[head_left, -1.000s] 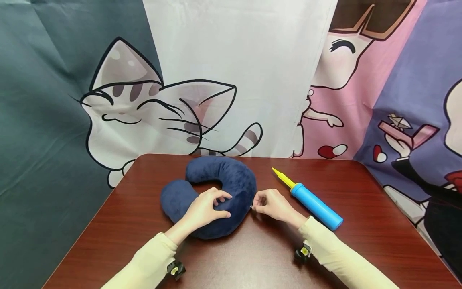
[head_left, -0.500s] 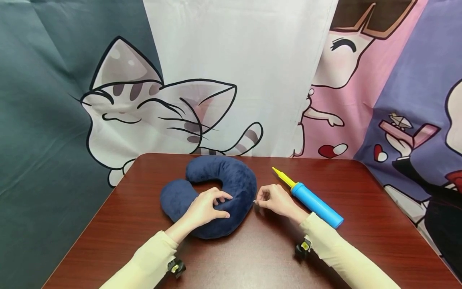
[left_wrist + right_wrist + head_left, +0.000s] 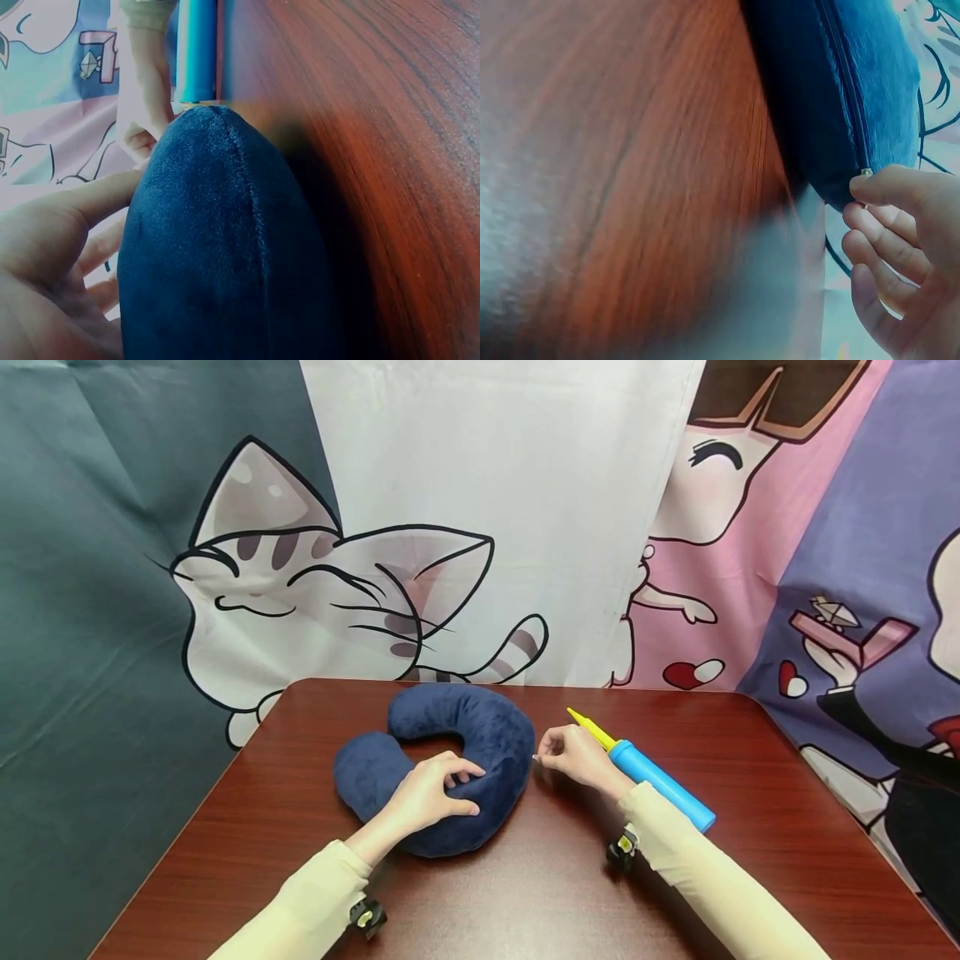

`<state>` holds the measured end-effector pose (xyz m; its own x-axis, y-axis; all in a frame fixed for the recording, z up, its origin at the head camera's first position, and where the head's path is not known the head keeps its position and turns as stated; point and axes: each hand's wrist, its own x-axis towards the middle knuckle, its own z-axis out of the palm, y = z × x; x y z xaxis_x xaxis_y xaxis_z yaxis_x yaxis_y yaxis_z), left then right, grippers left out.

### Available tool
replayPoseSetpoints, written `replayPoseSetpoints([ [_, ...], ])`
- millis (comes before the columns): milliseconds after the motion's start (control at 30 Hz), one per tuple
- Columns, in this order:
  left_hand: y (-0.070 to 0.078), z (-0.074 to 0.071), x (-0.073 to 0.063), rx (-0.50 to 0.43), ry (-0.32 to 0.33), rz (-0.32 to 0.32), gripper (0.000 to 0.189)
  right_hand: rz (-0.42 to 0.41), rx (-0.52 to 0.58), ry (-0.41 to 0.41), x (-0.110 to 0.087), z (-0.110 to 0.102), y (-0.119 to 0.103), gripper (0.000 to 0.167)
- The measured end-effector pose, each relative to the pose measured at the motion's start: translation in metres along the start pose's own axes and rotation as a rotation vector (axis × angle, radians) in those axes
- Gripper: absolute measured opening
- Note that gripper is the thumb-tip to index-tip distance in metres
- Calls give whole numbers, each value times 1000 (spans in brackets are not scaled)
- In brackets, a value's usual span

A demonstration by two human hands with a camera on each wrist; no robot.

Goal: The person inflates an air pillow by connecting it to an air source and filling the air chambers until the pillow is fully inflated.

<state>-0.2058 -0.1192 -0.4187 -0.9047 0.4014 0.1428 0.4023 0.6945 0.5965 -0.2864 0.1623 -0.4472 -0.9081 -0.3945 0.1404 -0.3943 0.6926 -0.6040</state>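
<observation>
A navy plush U-shaped neck pillow (image 3: 498, 727) lies on the wooden table with its opening to the left. Along its outer side runs a zipper (image 3: 844, 75), seen in the right wrist view. My right hand (image 3: 581, 760) pinches the small metal zipper pull (image 3: 865, 174) between thumb and index finger at the pillow's right edge. My left hand (image 3: 427, 789) rests on top of the pillow, thumb and index finger spread apart; in the left wrist view it touches the fabric from one side.
A blue hand pump (image 3: 663, 783) with a yellow nozzle (image 3: 588, 727) lies just right of the pillow, partly behind my right wrist and sleeve. A cartoon-printed cloth (image 3: 495, 460) hangs behind the far edge of the table (image 3: 495, 910).
My right hand has slid away from me along the pillow's right edge, taking the zipper pull with it. The left hand and the pillow have stayed in place.
</observation>
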Motion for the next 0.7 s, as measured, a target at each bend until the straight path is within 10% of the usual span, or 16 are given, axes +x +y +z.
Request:
replayPoseSetpoints([
  [700, -1, -1, -2, -12, -19, 10, 44, -12, 66, 64, 36, -6, 14, 11],
])
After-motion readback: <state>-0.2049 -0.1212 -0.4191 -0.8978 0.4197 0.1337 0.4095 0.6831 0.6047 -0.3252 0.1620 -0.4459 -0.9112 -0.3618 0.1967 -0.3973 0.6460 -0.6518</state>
